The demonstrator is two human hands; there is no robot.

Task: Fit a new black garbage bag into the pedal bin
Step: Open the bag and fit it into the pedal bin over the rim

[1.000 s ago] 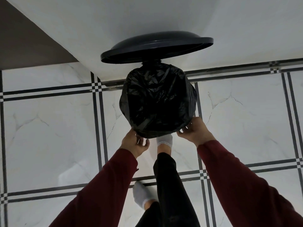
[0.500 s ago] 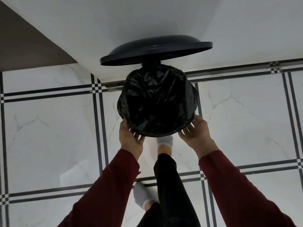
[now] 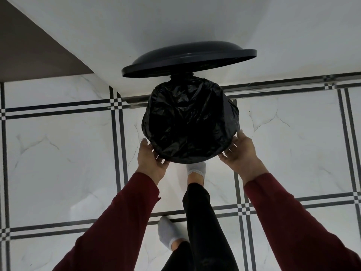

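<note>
The pedal bin stands against the wall with its dark lid point(image 3: 187, 59) raised. A crinkled black garbage bag point(image 3: 187, 122) lines the bin, and its edge is folded over the whole rim, so the bin's body is hidden. My left hand point(image 3: 150, 159) lies against the bag's near-left side, thumb up along it and straight fingers under the overhang. On the near-right side my right hand point(image 3: 240, 151) touches the bag the same way. Neither hand visibly pinches the plastic.
A foot in a white sock point(image 3: 196, 169) is at the bin's near base where the pedal is; the other foot point(image 3: 168, 233) stands on the white marble floor tiles point(image 3: 58, 153). A white wall point(image 3: 175, 26) rises right behind the bin.
Both hands have slid apart from the bag's near edge to its left and right sides, and their fingers have straightened. The lid has stayed raised.
</note>
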